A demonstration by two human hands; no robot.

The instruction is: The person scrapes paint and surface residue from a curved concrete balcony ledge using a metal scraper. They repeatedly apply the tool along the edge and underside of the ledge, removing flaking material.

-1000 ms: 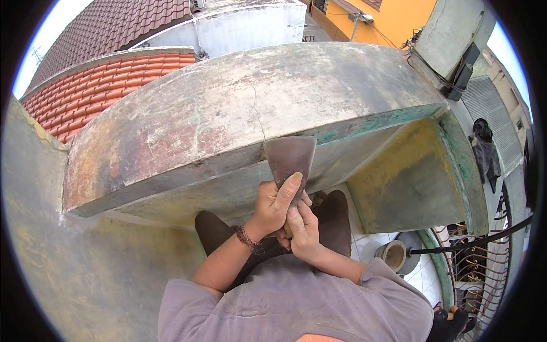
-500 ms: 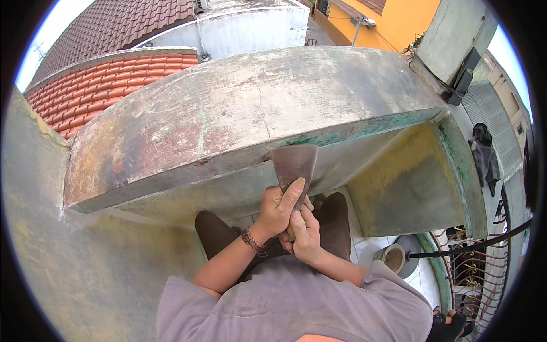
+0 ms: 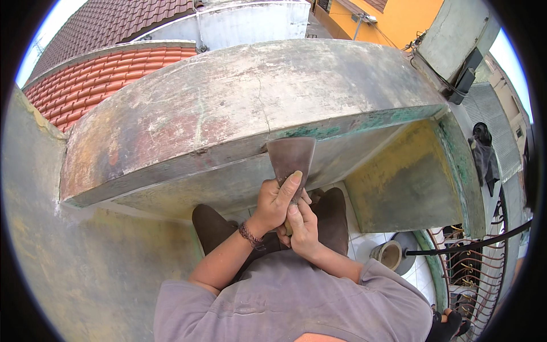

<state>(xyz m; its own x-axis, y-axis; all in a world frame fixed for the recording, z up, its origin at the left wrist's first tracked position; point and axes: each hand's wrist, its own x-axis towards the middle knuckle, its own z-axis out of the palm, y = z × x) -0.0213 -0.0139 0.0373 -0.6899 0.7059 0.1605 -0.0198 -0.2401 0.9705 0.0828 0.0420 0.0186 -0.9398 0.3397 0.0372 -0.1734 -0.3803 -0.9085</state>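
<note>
A wide-bladed scraper (image 3: pixel 292 157) points away from me, its dull brown-grey blade flaring toward the far end. My left hand (image 3: pixel 274 204) is wrapped round it just below the blade, thumb lying along the metal. Below that, my right hand (image 3: pixel 303 229) is closed on the handle, which the fingers mostly cover. The blade's far edge overlaps the front face of a weathered concrete ledge (image 3: pixel 228 108); whether it touches cannot be made out. Green paint patches (image 3: pixel 325 133) mark that face to the right of the blade, and a crack runs down the ledge's top.
A stained wall (image 3: pixel 102 256) rises on my left, a yellow-grey panel (image 3: pixel 399 188) on my right. A round pot (image 3: pixel 387 255) stands on the white tiled floor near a curved metal railing (image 3: pixel 478 268). A black pole (image 3: pixel 473 245) reaches in from the right. Tiled roofs (image 3: pixel 119 77) lie beyond the ledge.
The view has shifted slightly, so the ledge appears a little higher. Both hands and the scraper sit slightly higher and further left in the picture. The grip is unchanged.
</note>
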